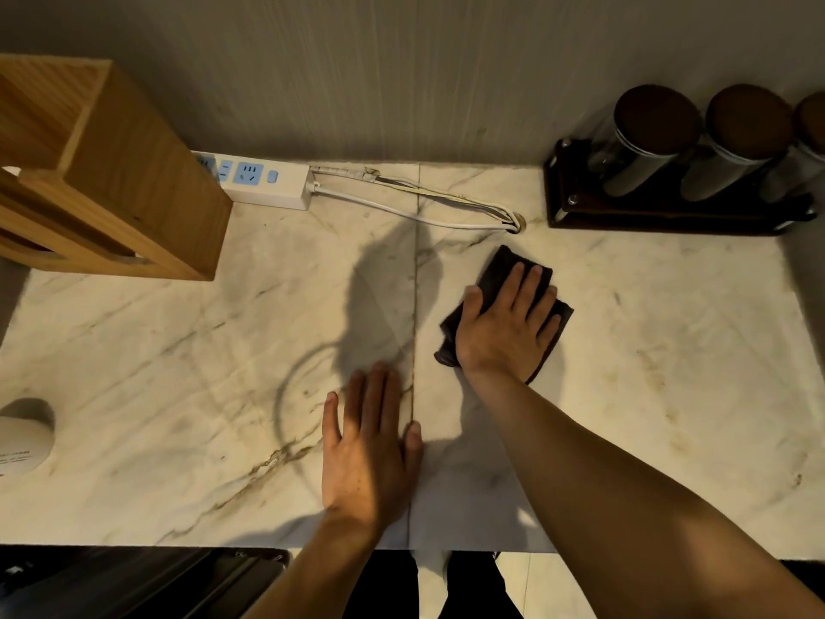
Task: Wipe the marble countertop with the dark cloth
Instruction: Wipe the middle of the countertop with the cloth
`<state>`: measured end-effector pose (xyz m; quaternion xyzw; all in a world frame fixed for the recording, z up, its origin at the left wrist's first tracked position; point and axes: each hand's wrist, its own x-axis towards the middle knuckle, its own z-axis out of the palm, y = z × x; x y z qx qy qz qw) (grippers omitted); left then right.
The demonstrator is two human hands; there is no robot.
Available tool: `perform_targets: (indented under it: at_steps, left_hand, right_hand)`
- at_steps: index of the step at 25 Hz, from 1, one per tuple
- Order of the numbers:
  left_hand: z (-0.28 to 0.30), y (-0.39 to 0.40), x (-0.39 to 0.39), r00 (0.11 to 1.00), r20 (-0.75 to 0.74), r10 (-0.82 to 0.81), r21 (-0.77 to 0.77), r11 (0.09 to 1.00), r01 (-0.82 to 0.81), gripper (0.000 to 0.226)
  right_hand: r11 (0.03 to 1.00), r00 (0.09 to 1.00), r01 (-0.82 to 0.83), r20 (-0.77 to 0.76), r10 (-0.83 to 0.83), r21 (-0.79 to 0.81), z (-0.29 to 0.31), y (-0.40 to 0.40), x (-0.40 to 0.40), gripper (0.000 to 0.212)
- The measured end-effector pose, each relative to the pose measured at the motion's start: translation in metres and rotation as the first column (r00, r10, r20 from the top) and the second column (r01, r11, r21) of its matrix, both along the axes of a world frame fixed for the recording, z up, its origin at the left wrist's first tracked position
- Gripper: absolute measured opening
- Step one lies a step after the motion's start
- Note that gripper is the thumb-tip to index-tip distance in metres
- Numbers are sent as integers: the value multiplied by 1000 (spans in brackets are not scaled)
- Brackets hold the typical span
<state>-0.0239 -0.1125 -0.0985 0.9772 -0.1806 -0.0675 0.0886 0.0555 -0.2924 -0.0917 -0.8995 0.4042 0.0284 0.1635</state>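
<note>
The marble countertop (178, 373) is pale with brown veins and a seam down its middle. A folded dark cloth (497, 272) lies flat on it, right of the seam. My right hand (506, 326) presses palm-down on the cloth with fingers spread, covering most of it. My left hand (368, 444) rests flat on the bare marble just left of the seam, near the front edge, holding nothing.
A wooden box (111, 172) stands at the back left. A white power strip (263, 180) with cables (424, 203) lies along the wall. A dark rack of jars (687, 172) sits back right. A white cup (22, 435) is at the left edge.
</note>
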Motion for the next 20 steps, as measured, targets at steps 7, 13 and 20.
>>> perform_targets:
  at_steps: [7, 13, 20]
  left_hand:
    - [1, 0, -1, 999, 49, -23, 2, 1000, 22, 58]
    - [3, -1, -2, 999, 30, -22, 75, 997, 20, 63]
    - [0, 0, -4, 998, 55, -28, 59, 998, 25, 62]
  right_hand:
    - [995, 995, 95, -30, -95, 20, 3, 12, -46, 69]
    - [992, 991, 127, -40, -126, 13, 2, 31, -95, 70]
    - [996, 996, 88, 0, -88, -33, -3, 47, -145, 70]
